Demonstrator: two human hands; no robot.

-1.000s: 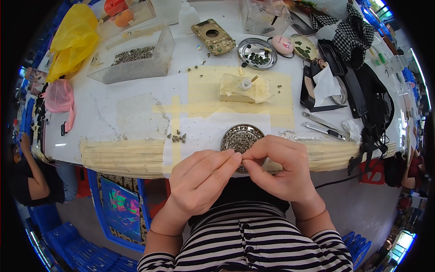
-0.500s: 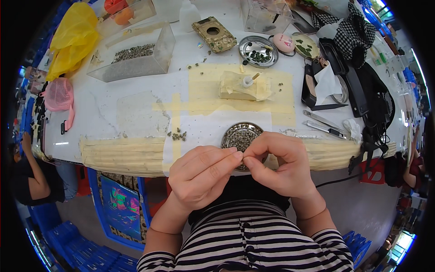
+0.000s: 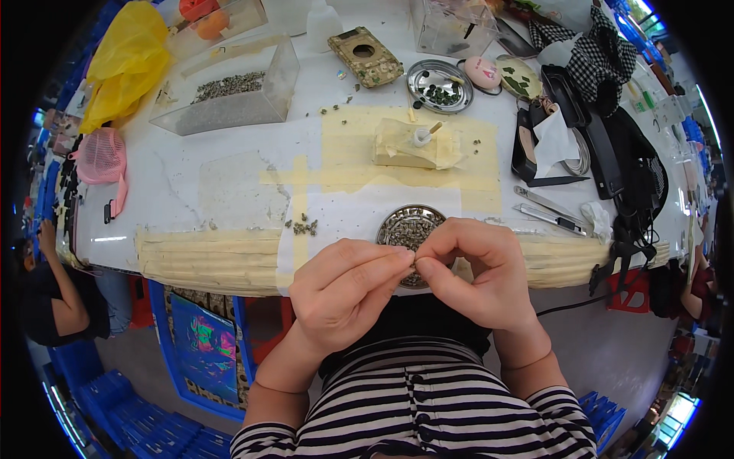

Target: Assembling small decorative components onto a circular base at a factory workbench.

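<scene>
Saw at far left, on the white bench [image 3: 172,187], a pink mesh pouch [image 3: 100,159], with a crumpled yellow plastic bag [image 3: 126,65] just beyond. Came next to a clear open box [image 3: 218,120], bearing a heap of small greyish pieces. Found nearer the taped front edge, farther right, a loose cluster of similar pieces [image 3: 306,227], lying just beyond the left hand [image 3: 336,283].

Saw that hand with index and middle fingers stretched rightward, pressed side by side, tips meeting those of the right hand [image 3: 493,279]. Could not see the thumb, nor tell for sure of any tiny piece pinched between.

Made out at the meeting fingertips, below and just beyond, a round metal dish [image 3: 380,229], full of small pieces [image 3: 410,226] and partly covered by both hands. Noted no long axis in the dish; judged it about equally near to either hand, with the uncovered part straight ahead, away from the body. Saw farther beyond a tape-wrapped block [image 3: 405,157].

Found the right hand with thumb and index finger curled and pressed together at the tips, pointing leftward. Saw farther right a utility knife [image 3: 554,219], well apart from the hand.
</scene>
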